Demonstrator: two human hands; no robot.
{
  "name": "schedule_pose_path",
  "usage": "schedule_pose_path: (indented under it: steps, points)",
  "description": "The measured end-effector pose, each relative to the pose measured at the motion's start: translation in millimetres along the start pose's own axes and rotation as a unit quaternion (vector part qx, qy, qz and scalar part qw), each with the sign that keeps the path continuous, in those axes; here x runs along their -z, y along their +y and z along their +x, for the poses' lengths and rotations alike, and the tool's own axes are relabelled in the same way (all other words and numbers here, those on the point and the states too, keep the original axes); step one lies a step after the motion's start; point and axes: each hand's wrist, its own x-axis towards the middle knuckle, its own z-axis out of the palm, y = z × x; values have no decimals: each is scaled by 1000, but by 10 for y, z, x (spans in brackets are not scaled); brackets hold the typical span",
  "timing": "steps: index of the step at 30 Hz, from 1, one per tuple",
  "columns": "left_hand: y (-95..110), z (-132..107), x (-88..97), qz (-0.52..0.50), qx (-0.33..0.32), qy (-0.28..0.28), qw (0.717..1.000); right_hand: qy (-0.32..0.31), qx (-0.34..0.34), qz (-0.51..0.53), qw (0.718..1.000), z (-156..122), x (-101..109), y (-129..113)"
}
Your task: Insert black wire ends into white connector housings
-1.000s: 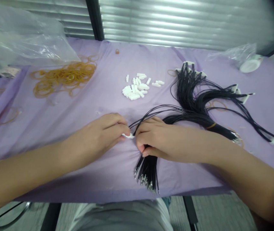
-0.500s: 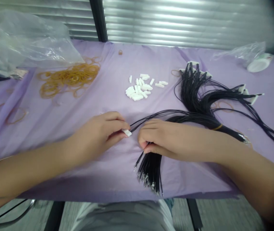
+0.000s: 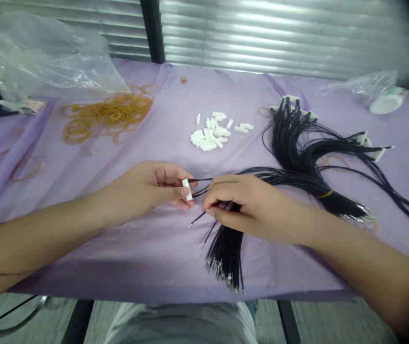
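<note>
A small white connector housing [image 3: 187, 189] is pinched between the thumb and fingers of my left hand [image 3: 161, 185]. Thin black wires run from it to the right, toward the bundle. My right hand [image 3: 242, 203] is closed on a black wire [image 3: 197, 219], whose bare metal tip sticks out to the left below the housing. Beneath the right hand, a bunch of black wires [image 3: 227, 253] fans downward with silvery crimped ends. Several loose white housings [image 3: 209, 136] lie in a pile beyond my hands.
Tan rubber bands [image 3: 111, 114] lie heaped at the left beside a clear plastic bag [image 3: 53, 57]. Black wires with white housings fitted [image 3: 286, 129] spread at the right. A rubber-banded wire bundle [image 3: 333, 198] lies nearer. A white roll [image 3: 389, 100] sits far right on the purple cloth [image 3: 168, 258].
My left hand has turned, so the white housing now stands more upright and faces me. My right hand has brought one wire's tip up and left, toward the housing.
</note>
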Motion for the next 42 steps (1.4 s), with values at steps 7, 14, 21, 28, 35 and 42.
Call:
schedule_pose_path:
  steps: [7,14,21,28,35,42]
  points:
    - [1,8,-22,-11,-14,-14,1000,141,-126,33,981,-1,-43,15]
    - [37,7,-45,17,-18,-6,1000,147,-141,7,979,-13,-82,57]
    - [-4,12,-21,28,-21,-14,999,132,-140,9,981,-12,-81,54]
    - [38,16,-37,29,-5,-10,1000,150,-115,-10,982,0,-77,55]
    - [5,30,-19,20,-22,-16,999,168,-60,-44,983,-12,-77,57]
    - [-3,30,-5,20,-26,-19,999,158,-45,-64,984,-5,-89,65]
